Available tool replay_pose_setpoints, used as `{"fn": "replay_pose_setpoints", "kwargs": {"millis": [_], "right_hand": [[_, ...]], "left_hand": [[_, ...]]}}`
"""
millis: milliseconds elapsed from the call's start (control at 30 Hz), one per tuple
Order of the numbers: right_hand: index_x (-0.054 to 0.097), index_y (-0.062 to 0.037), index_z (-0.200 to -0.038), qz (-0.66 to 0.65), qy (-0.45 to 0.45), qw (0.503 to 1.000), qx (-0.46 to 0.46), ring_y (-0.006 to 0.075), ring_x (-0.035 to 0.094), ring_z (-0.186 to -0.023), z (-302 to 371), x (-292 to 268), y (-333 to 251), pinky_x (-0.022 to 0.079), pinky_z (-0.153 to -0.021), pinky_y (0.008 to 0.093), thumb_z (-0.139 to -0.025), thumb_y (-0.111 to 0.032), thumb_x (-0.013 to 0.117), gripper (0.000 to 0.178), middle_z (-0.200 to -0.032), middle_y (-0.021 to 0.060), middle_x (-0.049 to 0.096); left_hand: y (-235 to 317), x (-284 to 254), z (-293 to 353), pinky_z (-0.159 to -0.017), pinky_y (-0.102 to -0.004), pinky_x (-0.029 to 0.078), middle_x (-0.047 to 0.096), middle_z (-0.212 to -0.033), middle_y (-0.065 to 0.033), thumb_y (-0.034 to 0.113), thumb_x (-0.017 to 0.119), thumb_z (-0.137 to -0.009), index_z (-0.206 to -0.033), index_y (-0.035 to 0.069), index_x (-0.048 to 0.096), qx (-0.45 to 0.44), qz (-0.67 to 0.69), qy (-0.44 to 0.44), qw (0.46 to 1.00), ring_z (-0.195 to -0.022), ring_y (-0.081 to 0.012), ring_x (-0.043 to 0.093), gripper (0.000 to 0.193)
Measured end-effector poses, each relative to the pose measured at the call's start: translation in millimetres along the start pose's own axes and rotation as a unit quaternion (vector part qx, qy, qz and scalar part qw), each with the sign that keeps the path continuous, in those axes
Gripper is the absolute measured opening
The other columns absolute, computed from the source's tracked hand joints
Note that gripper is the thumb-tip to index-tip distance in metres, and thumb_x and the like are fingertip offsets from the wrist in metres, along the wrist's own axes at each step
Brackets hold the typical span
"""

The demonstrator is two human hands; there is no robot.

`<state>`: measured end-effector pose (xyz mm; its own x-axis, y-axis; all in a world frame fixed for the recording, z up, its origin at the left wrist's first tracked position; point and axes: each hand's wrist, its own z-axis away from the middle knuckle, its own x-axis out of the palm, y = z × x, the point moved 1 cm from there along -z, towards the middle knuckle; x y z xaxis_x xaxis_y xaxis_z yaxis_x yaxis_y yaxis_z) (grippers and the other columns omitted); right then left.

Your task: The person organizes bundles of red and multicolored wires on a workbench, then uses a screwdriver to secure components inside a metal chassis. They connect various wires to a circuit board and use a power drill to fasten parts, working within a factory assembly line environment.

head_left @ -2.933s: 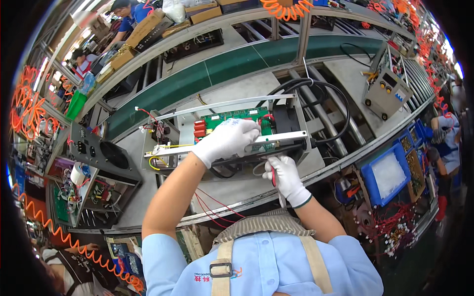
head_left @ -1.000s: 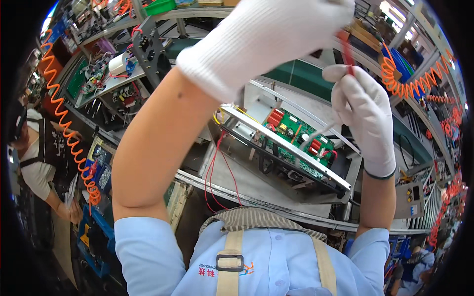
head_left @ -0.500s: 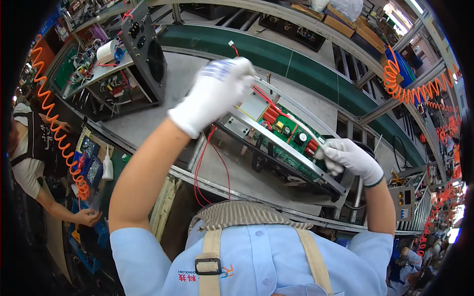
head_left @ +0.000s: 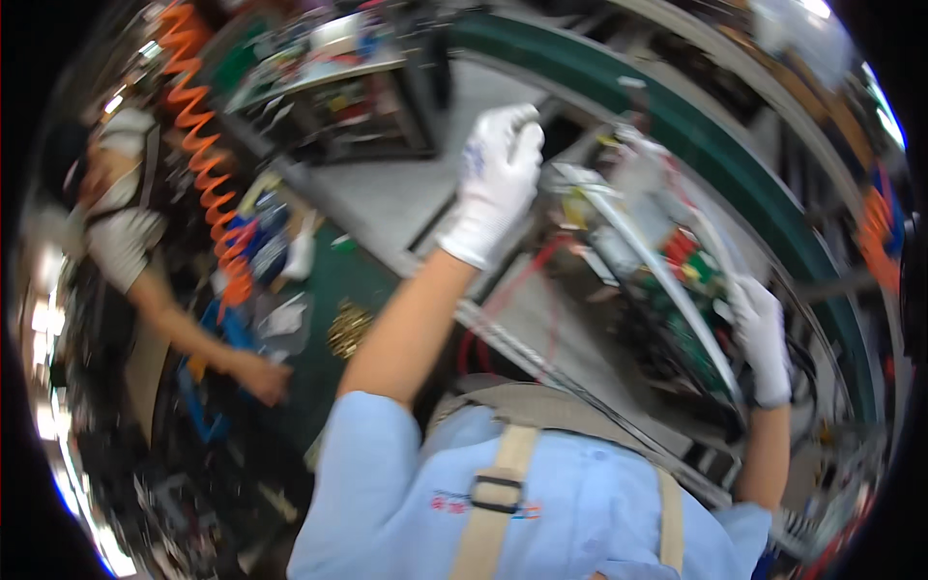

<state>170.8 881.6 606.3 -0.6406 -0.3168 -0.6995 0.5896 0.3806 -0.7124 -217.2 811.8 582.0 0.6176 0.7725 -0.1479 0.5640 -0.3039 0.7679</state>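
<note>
From where I stand, the long, open metal chassis (head_left: pixel 616 203) lies slantwise on the grey bench (head_left: pixel 570 92), with a green circuit board (head_left: pixel 694 338) inside it, beyond the straight silver near rail (head_left: pixel 667 280). The worker's white-gloved left hand (head_left: pixel 496 184) hangs above the bench, off the chassis's left end, fingers half curled; I see nothing in it, though the smear means I cannot tell for sure. The white-gloved right hand (head_left: pixel 761 338) is at the chassis's right end, close by the board, fingers partly bent together; whether they pinch anything, I cannot tell.

I would judge this a stage of wiring or fitting at the board, with the right hand placed at the work and the left off it. Bringing the left back in would call for clearing the near rail and the hanging thin red wires (head_left: pixel 522 285).

Counting up: two gloved hands, one chassis, one board in view; at least two red wires, blurred past an exact tally. To the left, one coiled orange air hose (head_left: pixel 198 126), one white plastic bottle (head_left: pixel 302 253), one heap of small brass-coloured parts (head_left: pixel 350 329), too many to count, and one bare hand of a co-worker (head_left: pixel 263 377).
</note>
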Motion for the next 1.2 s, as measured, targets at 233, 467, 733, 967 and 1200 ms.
{"fn": "replay_pose_setpoints", "kwargs": {"millis": [233,467,733,967,1200], "right_hand": [[0.063,0.0012,-0.114,-0.045,-0.048,0.992,0.105,-0.0007,0.037,-0.061,-1.1,2.1,10.6,0.034,-0.055,0.016,-0.102,-0.018,0.051,0.026,-0.08,-0.0052,0.054],[0.054,0.006,-0.129,0.161,-0.041,0.986,-0.035,0.0204,0.06,-0.103,-0.3,-3.4,-6.1,0.046,-0.092,0.0315,-0.101,-0.015,0.05,0.035,-0.114,0.0148,0.065],[0.046,-0.0011,-0.139,0.06,-0.003,0.984,-0.169,0.0289,0.05,-0.127,73.0,16.0,-118.3,0.038,-0.107,0.0385,-0.098,-0.011,0.052,0.043,-0.138,0.0168,0.051],[0.013,0.0009,-0.153,-0.248,-0.131,0.96,-0.026,0.0305,0.028,-0.143,87.2,183.6,-67.4,0.02,-0.118,0.0411,-0.092,-0.029,0.066,0.086,-0.155,0.0209,0.026],[0.023,-0.0029,-0.151,-0.414,-0.21,0.879,0.107,0.011,0.053,-0.072,75.1,218.8,-64.5,0.047,-0.069,0.0265,-0.095,-0.027,0.064,0.073,-0.088,0.003,0.055]], "left_hand": [[-50.5,-0.1,170.5,-0.106,-0.0479,0.036,0.055,-0.13,-0.0213,0.026,0.062,-0.079,-0.134,0.005,0.05,-0.315,-0.11,-0.225,0.915,-0.124,-0.0363,0.05,0.061],[-45.7,29.8,167.5,-0.092,-0.051,0.043,0.058,-0.116,-0.0263,0.032,0.052,-0.091,-0.11,0.002,0.05,-0.382,-0.045,-0.311,0.869,-0.108,-0.0449,0.056,0.036],[-60.7,43.1,203.5,-0.084,-0.0557,0.043,0.056,-0.108,-0.0233,0.025,0.039,-0.098,-0.106,0.005,0.048,-0.321,-0.084,-0.163,0.929,-0.102,-0.0438,0.056,0.023],[1.1,29.6,192.3,-0.071,-0.0388,0.049,0.061,-0.081,-0.013,0.024,0.05,-0.097,-0.095,0.002,0.056,-0.479,0.189,-0.214,0.83,-0.078,-0.0269,0.062,0.023],[-3.1,-8.3,209.6,-0.096,-0.0419,0.045,0.062,-0.116,-0.02,0.031,0.05,-0.097,-0.117,0.002,0.061,-0.297,0.051,-0.274,0.913,-0.114,-0.035,0.057,0.037]]}}
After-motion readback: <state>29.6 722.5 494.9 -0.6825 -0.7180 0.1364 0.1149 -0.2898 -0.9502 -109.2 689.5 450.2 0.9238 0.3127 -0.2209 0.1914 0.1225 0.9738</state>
